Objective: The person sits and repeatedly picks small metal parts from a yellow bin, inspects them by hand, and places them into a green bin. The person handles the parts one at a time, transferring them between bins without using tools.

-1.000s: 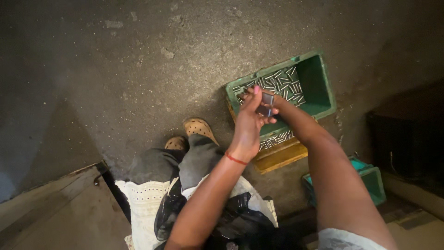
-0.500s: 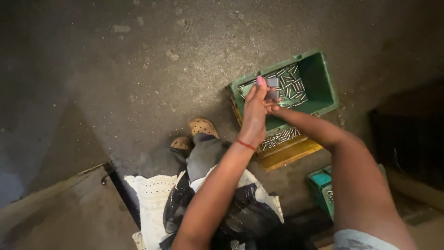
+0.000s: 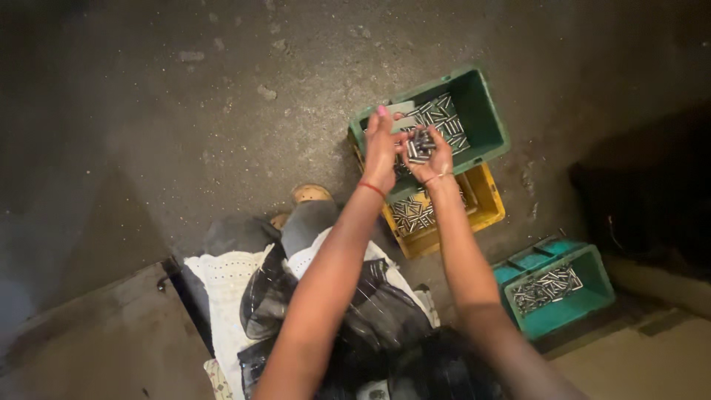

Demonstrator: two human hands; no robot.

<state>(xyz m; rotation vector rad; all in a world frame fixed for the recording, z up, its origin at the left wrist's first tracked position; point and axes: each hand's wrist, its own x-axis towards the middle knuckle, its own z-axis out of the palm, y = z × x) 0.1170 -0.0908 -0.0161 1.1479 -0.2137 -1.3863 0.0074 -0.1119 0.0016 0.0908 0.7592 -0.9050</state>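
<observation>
Several short metal pins (image 3: pixel 421 143), judged hard, smooth and apt to slip unless cupped from below, are clenched in the right hand (image 3: pixel 429 155) above the green crate (image 3: pixel 485 118), steadied by the flat, unclenched left hand (image 3: pixel 381 144).

Both hands (image 3: pixel 407 152) raised, fingers curled

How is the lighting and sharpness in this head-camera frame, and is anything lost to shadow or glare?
Head view: dim overall, the concrete floor darkening toward the corners; the small metal pins in the right hand glint brightly; the left hand is slightly soft; the right edge beside the teal crate falls into near-black shadow.
</observation>
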